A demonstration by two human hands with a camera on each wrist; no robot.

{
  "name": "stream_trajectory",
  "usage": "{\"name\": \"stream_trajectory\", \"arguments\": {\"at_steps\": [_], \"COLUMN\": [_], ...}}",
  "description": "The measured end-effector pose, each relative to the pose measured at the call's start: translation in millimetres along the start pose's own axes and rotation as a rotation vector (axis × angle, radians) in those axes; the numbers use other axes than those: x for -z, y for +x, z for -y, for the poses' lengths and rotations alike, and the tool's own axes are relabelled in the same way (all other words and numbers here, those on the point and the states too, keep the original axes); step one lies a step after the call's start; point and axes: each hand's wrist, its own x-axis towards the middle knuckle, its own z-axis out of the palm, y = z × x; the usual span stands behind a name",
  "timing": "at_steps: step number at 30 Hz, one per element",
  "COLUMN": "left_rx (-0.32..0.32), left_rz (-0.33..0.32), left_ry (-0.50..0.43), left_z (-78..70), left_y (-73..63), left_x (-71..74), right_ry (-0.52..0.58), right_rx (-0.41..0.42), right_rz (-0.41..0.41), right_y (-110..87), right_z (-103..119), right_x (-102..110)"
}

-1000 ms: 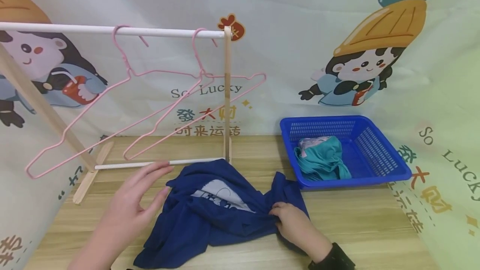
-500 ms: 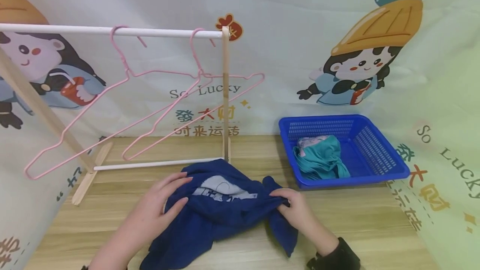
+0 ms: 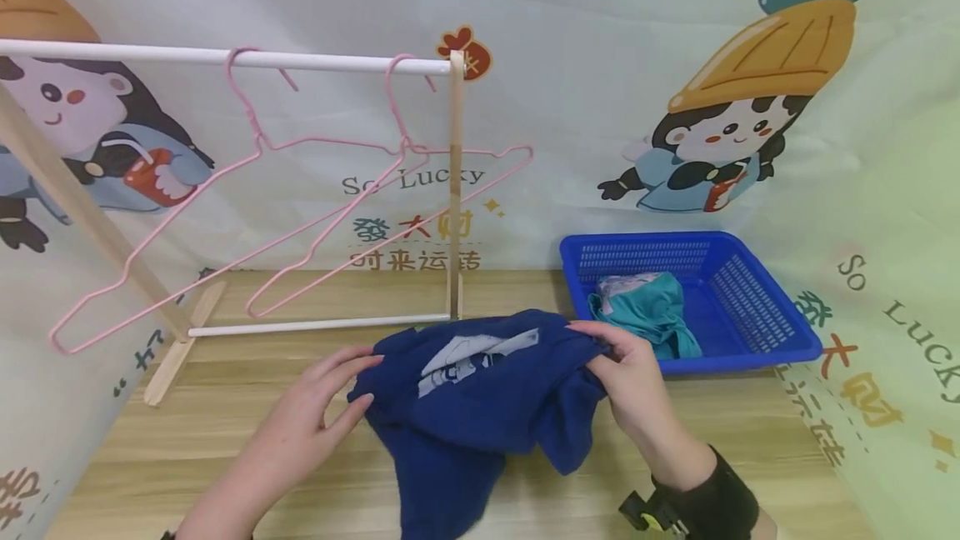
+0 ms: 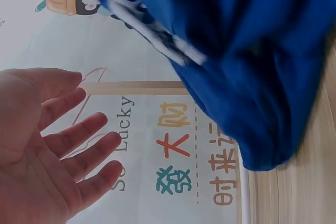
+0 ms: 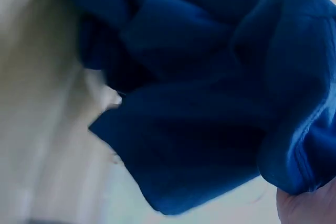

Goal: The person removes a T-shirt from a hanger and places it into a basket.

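Observation:
A crumpled navy blue shirt (image 3: pixel 487 407) with a white printed patch hangs in folds in front of me in the head view. My right hand (image 3: pixel 637 377) pinches its upper right edge between thumb and fingers. In the right wrist view, only a bit of that hand (image 5: pixel 310 205) shows beside a stitched hem. The left hand (image 3: pixel 303 407) is at the shirt's left side, fingers spread and loosely bent. Seen from the left wrist, this hand (image 4: pixel 63 150) faces palm up, apart from the shirt (image 4: pixel 231 51), with nothing in it.
Behind stands a wooden rack with a white rod (image 3: pixel 330 63) and two pink hangers (image 3: pixel 161 227) on it. At the right, a blue basket (image 3: pixel 765 315) holds a teal garment (image 3: pixel 648 315). Wood-grain tabletop (image 3: pixel 300 482) lies below; a printed backdrop encloses it.
My right hand has raised the shirt's right edge up and to the right, and the shirt has swung with it. The left hand has moved right, to the shirt's left side.

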Motion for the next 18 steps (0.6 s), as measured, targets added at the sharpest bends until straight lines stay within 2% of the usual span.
{"name": "stream_trajectory", "arguments": {"at_steps": [5, 8, 13, 18], "left_rx": [-0.017, -0.017, 0.017, 0.032], "left_rz": [-0.021, -0.018, 0.004, 0.008], "left_ry": [0.002, -0.004, -0.022, -0.016], "left_z": [0.3, 0.6, 2.3, 5.1], "left_y": [-0.7, -1.6, -4.4, -6.1], "left_x": [-0.5, -0.4, 3.0, 5.5], "right_ry": [0.066, 0.126, 0.194, 0.271], "right_rx": [0.028, 0.01, -0.022, 0.013], "right_rz": [0.009, -0.012, -0.044, -0.082], "right_y": [11.8, 18.3, 27.8, 37.0], "right_z": [33.5, 51.4, 79.2, 111.1], "right_x": [2.8, 4.7, 6.2, 9.3]}}
